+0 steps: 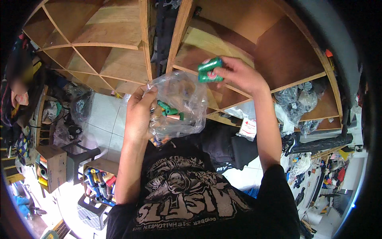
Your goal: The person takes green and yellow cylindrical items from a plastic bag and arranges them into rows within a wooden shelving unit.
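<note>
A clear plastic bag (195, 97) hangs from my left hand (140, 113), whose fingers and thumb pinch its edge. Inside the bag lie several small thread spools (169, 110), some green and one pale pink; its lower part shows more coloured ones. Up and to the right of the bag's mouth, my right hand (242, 75) is closed on two green thread spools (210, 70), one above the other. Those two are apart from the bag. The palm side of my right hand is hidden.
Wooden shelving with open compartments (115, 57) fills the far side. Plastic-wrapped goods (298, 99) sit in a compartment at the right. At the lower left, a box of coloured thread cones (99, 183) stands near a dark stool (89, 213) and a cardboard box (53, 165).
</note>
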Available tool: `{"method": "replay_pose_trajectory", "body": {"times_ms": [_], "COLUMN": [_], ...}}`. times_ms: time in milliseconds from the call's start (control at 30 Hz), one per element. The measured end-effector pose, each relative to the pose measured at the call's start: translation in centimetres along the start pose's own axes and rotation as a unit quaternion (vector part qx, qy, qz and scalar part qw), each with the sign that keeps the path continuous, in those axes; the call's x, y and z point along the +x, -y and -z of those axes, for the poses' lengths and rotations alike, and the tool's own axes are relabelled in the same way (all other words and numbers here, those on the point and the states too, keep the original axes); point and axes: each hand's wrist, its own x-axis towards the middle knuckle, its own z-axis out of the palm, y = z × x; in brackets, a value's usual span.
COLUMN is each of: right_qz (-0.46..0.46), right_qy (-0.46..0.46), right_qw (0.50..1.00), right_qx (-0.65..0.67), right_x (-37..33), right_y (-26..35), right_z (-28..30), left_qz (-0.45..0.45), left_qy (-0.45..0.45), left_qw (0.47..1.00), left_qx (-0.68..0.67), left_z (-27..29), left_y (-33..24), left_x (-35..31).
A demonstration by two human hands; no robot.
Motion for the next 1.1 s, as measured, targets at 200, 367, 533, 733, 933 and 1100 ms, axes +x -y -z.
{"method": "replay_pose_trajectory", "body": {"times_ms": [200,367,533,733,933,1100], "right_qz": [0.083,0.162,0.153,0.17,0.197,0.203], "right_qy": [-0.185,-0.409,-0.442,-0.448,-0.433,-0.373], "right_qw": [0.977,0.843,0.833,0.833,0.874,0.864], "right_qx": [-0.059,-0.309,-0.296,-0.277,-0.098,0.271], "right_x": [4.8,7.5,8.5,8.6,8.2,7.3], "right_y": [-7.9,-12.5,-12.8,-13.3,-12.1,-9.8], "right_z": [6.1,6.8,5.1,5.8,6.4,6.6], "left_qz": [-0.006,-0.002,-0.01,-0.009,-0.008,-0.014], "left_qy": [-0.036,-0.073,-0.089,-0.094,-0.107,-0.106], "left_qw": [0.999,0.997,0.996,0.995,0.994,0.994], "left_qx": [0.0,-0.007,-0.009,-0.026,-0.03,-0.025], "left_z": [0.1,0.9,1.8,2.1,2.5,2.9], "left_y": [0.1,-0.2,0.1,0.3,0.4,0.7], "left_x": [-0.2,-0.9,-1.1,-0.8,-0.9,-0.5]}}
